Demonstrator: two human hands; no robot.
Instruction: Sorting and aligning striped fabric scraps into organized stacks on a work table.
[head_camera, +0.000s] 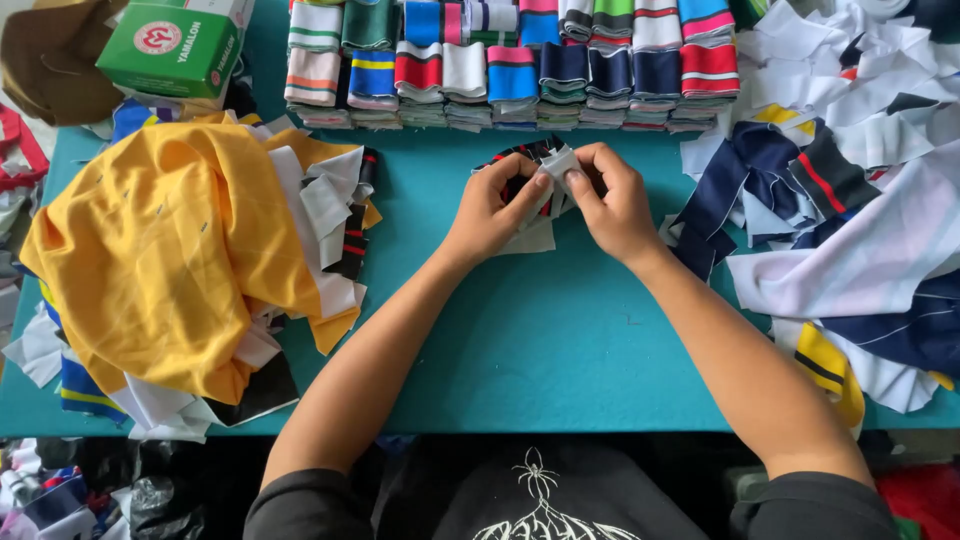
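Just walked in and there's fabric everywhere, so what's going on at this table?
A person sits at a teal table and holds a small folded fabric piece, white with dark and red stripes, pinched between the left hand and the right hand. Rows of folded striped pieces are stacked along the far edge. A heap of yellow cloth lies to the left, a loose pile of white and navy scraps to the right, and a green box sits at the far left.
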